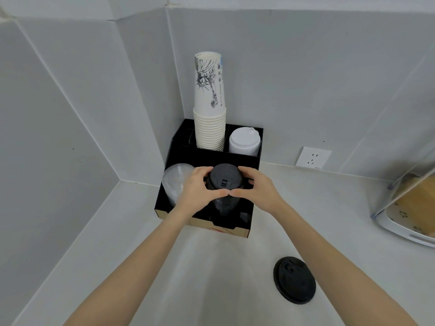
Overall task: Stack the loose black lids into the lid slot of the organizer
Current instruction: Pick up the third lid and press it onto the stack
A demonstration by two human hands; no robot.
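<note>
A black organizer [235,159] stands in the counter's corner. In its front right slot rises a stack of black lids [224,177]. My left hand [196,187] and my right hand [253,188] wrap around the top of that stack from either side, thumbs meeting in front. The lower lids of the stack show below my thumbs. One loose black lid [294,280] lies flat on the counter, near right, away from both hands.
The organizer also holds clear lids [174,182] front left, a tall stack of white paper cups [210,107] behind, and white lids [244,141] back right. A wall socket [313,157] sits to the right. A white rack [409,222] stands at the far right edge.
</note>
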